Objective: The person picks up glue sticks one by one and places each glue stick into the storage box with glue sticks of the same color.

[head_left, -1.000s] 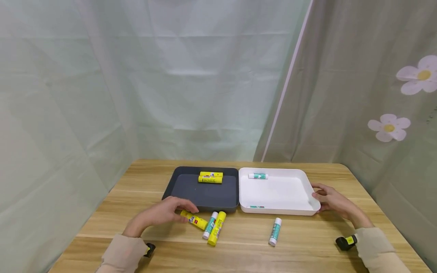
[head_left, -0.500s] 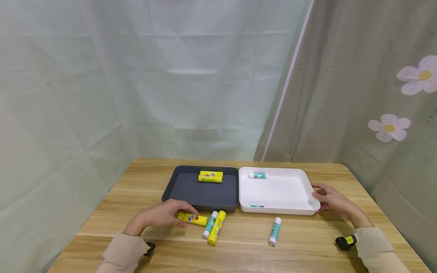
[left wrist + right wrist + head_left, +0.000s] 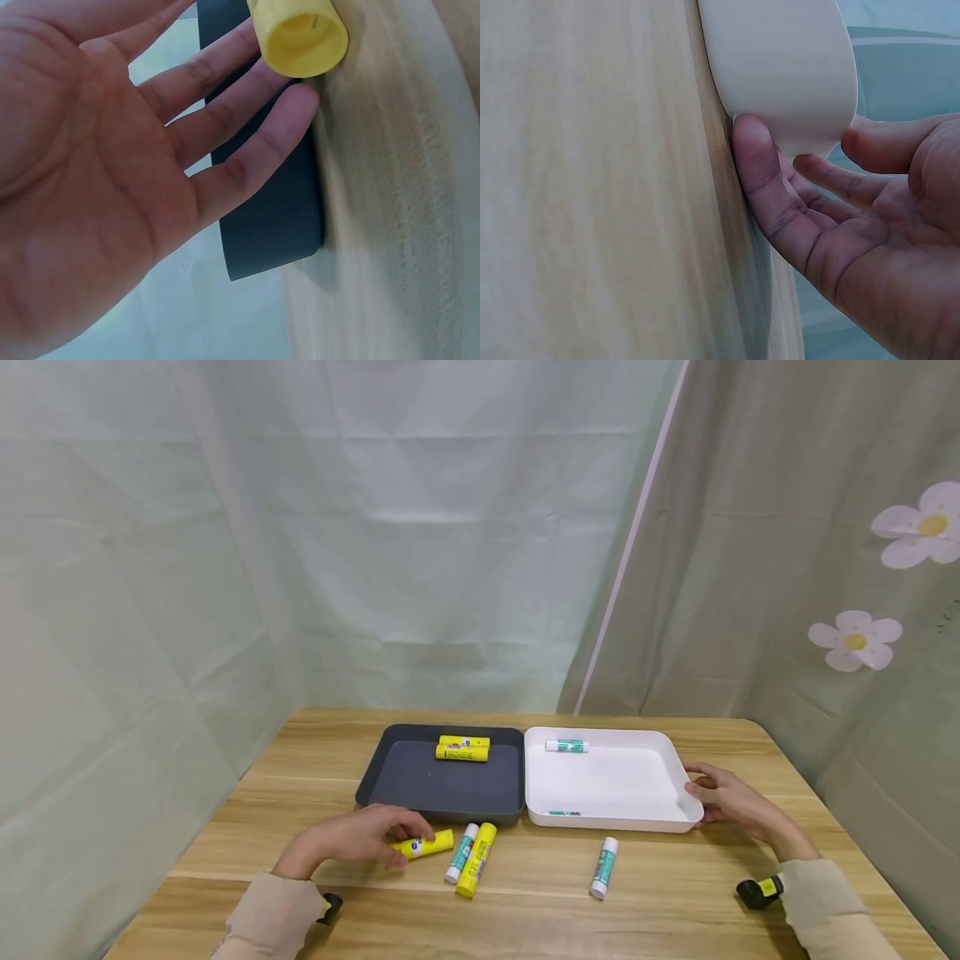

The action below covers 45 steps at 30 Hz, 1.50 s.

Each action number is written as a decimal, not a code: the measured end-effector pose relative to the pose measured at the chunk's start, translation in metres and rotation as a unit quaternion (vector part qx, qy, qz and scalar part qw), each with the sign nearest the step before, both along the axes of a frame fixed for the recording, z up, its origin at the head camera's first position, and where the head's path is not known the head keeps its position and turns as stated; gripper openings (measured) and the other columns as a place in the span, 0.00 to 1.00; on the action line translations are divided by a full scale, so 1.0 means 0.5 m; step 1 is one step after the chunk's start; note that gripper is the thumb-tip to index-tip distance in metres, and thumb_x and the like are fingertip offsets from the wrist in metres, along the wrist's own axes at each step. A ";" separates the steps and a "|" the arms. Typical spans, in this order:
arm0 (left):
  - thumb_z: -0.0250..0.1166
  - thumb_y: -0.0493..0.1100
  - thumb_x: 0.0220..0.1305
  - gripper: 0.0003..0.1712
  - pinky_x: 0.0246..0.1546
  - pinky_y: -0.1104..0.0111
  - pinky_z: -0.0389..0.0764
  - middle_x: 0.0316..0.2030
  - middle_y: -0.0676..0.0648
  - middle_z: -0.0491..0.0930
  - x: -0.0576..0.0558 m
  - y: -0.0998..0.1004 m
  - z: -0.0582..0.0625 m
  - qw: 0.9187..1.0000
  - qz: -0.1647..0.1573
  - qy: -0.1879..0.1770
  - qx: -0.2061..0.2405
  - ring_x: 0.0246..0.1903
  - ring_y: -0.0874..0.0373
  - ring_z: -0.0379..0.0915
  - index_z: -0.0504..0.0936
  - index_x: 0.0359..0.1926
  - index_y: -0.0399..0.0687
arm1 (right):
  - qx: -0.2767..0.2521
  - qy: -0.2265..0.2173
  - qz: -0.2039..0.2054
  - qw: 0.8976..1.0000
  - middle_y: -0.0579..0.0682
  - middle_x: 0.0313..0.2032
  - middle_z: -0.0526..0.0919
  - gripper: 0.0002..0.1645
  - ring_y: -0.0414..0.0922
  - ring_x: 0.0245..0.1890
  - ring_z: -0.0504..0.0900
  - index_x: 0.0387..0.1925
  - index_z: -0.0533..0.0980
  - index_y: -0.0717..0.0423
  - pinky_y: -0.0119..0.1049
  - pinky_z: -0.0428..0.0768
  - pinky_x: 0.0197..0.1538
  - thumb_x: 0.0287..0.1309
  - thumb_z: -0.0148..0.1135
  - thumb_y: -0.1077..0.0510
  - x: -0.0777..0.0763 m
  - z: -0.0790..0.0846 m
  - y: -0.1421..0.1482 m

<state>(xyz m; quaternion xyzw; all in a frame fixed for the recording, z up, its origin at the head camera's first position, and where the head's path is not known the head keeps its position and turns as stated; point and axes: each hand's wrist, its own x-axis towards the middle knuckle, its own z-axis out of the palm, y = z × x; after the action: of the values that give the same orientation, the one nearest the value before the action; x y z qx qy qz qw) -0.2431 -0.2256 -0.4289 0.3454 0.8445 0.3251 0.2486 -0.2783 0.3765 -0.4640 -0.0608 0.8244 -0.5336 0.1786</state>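
In the head view my left hand (image 3: pixel 367 837) holds a yellow glue stick (image 3: pixel 429 844) between thumb and fingers, just in front of the dark grey tray (image 3: pixel 382 768). The left wrist view shows the end of that stick (image 3: pixel 307 41) beside the fingertips, the thumb out of sight. My right hand (image 3: pixel 731 797) grips the right side of the white tray (image 3: pixel 615 785), thumb at the rim, other fingers low against the outer wall (image 3: pixel 787 75). A white-and-teal glue stick (image 3: pixel 462 853) and another yellow glue stick (image 3: pixel 476 862) lie side by side near the left hand.
Two yellow glue sticks (image 3: pixel 462 752) lie in the dark tray. Inside the white tray are a white-and-teal stick (image 3: pixel 567 747) at the back and another (image 3: pixel 562 814) partly hidden by the front wall. One more teal stick (image 3: pixel 603 868) lies on the wooden table (image 3: pixel 525 918). Curtains hang behind.
The yellow glue stick at my left hand has swung round, its right end now pointing up and away, and the fingers have closed in on it. My right hand stays at the white tray.
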 end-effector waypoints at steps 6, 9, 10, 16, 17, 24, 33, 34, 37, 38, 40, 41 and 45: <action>0.74 0.33 0.63 0.25 0.55 0.60 0.80 0.54 0.52 0.81 0.001 0.005 -0.002 1.000 -0.003 -0.001 -0.004 0.52 0.57 0.78 0.81 0.59 0.49 | 0.003 0.002 -0.002 1.000 0.76 0.60 0.68 0.40 0.54 0.45 0.81 0.77 0.45 0.77 0.45 0.86 0.45 0.81 0.50 0.56 0.000 0.000 -0.001; 0.74 0.30 0.61 0.26 0.52 0.61 0.81 0.52 0.53 0.81 0.003 0.007 -0.002 1.000 -0.001 -0.002 -0.010 0.49 0.59 0.77 0.80 0.58 0.50 | 0.006 0.002 -0.004 1.000 0.76 0.60 0.68 0.40 0.54 0.45 0.80 0.77 0.45 0.76 0.45 0.86 0.45 0.81 0.50 0.56 0.000 -0.001 -0.001; 0.74 0.29 0.61 0.26 0.52 0.61 0.81 0.51 0.54 0.80 0.003 0.008 -0.002 1.000 0.000 -0.003 -0.011 0.48 0.60 0.77 0.80 0.58 0.51 | 0.007 0.002 -0.005 1.000 0.76 0.60 0.68 0.40 0.54 0.45 0.80 0.77 0.45 0.76 0.45 0.86 0.45 0.81 0.50 0.56 0.000 -0.001 -0.001; 0.73 0.27 0.59 0.28 0.51 0.61 0.80 0.49 0.54 0.80 0.004 0.008 -0.002 1.000 0.004 0.000 -0.018 0.46 0.61 0.76 0.80 0.57 0.53 | 0.008 0.001 -0.006 1.000 0.76 0.61 0.68 0.40 0.54 0.45 0.80 0.76 0.45 0.76 0.45 0.86 0.45 0.81 0.50 0.56 0.002 0.001 -0.002; 0.73 0.27 0.60 0.28 0.51 0.61 0.80 0.49 0.55 0.80 0.004 0.007 -0.001 1.000 0.005 0.000 -0.018 0.46 0.61 0.75 0.81 0.58 0.53 | 0.008 0.001 -0.006 1.000 0.76 0.60 0.68 0.40 0.54 0.45 0.80 0.76 0.45 0.77 0.45 0.86 0.45 0.81 0.50 0.56 0.002 0.001 -0.002; 0.70 0.28 0.61 0.27 0.48 0.65 0.78 0.54 0.53 0.81 0.005 -0.002 0.004 1.000 0.002 -0.003 -0.001 0.47 0.59 0.74 0.81 0.60 0.51 | 0.001 0.002 -0.003 1.000 0.77 0.60 0.68 0.40 0.54 0.45 0.81 0.76 0.45 0.77 0.45 0.86 0.45 0.81 0.50 0.56 0.001 0.001 -0.001; 0.70 0.29 0.63 0.26 0.54 0.60 0.79 0.57 0.51 0.81 0.007 -0.002 0.011 1.000 0.008 -0.023 0.001 0.52 0.57 0.76 0.81 0.61 0.49 | 0.007 0.001 -0.006 1.000 0.76 0.60 0.68 0.41 0.54 0.45 0.80 0.76 0.45 0.77 0.44 0.86 0.45 0.81 0.50 0.56 0.001 0.001 -0.002; 0.69 0.29 0.63 0.26 0.53 0.61 0.79 0.57 0.50 0.81 0.007 -0.003 0.011 1.000 0.009 -0.024 0.002 0.52 0.57 0.76 0.81 0.61 0.48 | 0.008 0.001 -0.006 1.000 0.76 0.61 0.68 0.41 0.54 0.46 0.80 0.76 0.45 0.77 0.44 0.86 0.45 0.81 0.50 0.56 0.001 0.001 -0.002; 0.68 0.28 0.64 0.26 0.53 0.63 0.78 0.58 0.48 0.81 0.006 -0.004 0.011 1.000 0.007 -0.026 0.005 0.52 0.56 0.76 0.81 0.62 0.46 | 0.010 0.001 -0.007 1.000 0.77 0.61 0.68 0.41 0.54 0.45 0.80 0.76 0.45 0.77 0.44 0.86 0.45 0.81 0.51 0.55 0.002 0.002 -0.003; 0.67 0.29 0.64 0.26 0.53 0.63 0.79 0.59 0.48 0.81 0.005 -0.005 0.011 1.000 0.006 -0.027 0.006 0.53 0.55 0.76 0.81 0.62 0.46 | 0.010 0.000 -0.008 1.000 0.77 0.61 0.68 0.42 0.54 0.45 0.80 0.77 0.45 0.77 0.44 0.86 0.45 0.80 0.51 0.55 0.002 0.003 -0.004; 0.67 0.29 0.64 0.26 0.54 0.62 0.79 0.60 0.48 0.80 0.004 -0.006 0.009 1.000 0.003 -0.027 0.007 0.55 0.54 0.77 0.80 0.63 0.46 | 0.009 0.000 -0.009 1.000 0.77 0.61 0.67 0.42 0.54 0.45 0.80 0.77 0.45 0.77 0.44 0.86 0.45 0.80 0.51 0.55 0.002 0.004 -0.004; 0.67 0.29 0.65 0.26 0.55 0.61 0.79 0.61 0.47 0.80 0.003 -0.006 0.009 1.000 0.002 -0.026 0.008 0.56 0.53 0.77 0.80 0.64 0.45 | 0.009 0.001 -0.008 1.000 0.77 0.61 0.67 0.42 0.54 0.45 0.80 0.77 0.45 0.77 0.44 0.86 0.45 0.80 0.51 0.55 0.003 0.004 -0.005; 0.67 0.30 0.65 0.27 0.55 0.62 0.79 0.62 0.47 0.80 0.000 -0.007 0.006 1.000 -0.002 -0.022 0.006 0.56 0.54 0.77 0.80 0.65 0.46 | 0.006 0.003 -0.007 1.000 0.75 0.59 0.68 0.41 0.54 0.45 0.80 0.76 0.45 0.77 0.44 0.86 0.45 0.80 0.51 0.56 0.004 0.005 -0.006</action>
<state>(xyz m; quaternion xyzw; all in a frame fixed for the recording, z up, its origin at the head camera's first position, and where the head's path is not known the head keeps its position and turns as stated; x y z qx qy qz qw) -0.2433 -0.2293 -0.4260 0.3413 0.8364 0.3369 0.2654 -0.2764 0.3736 -0.4614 -0.0560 0.8283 -0.5299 0.1730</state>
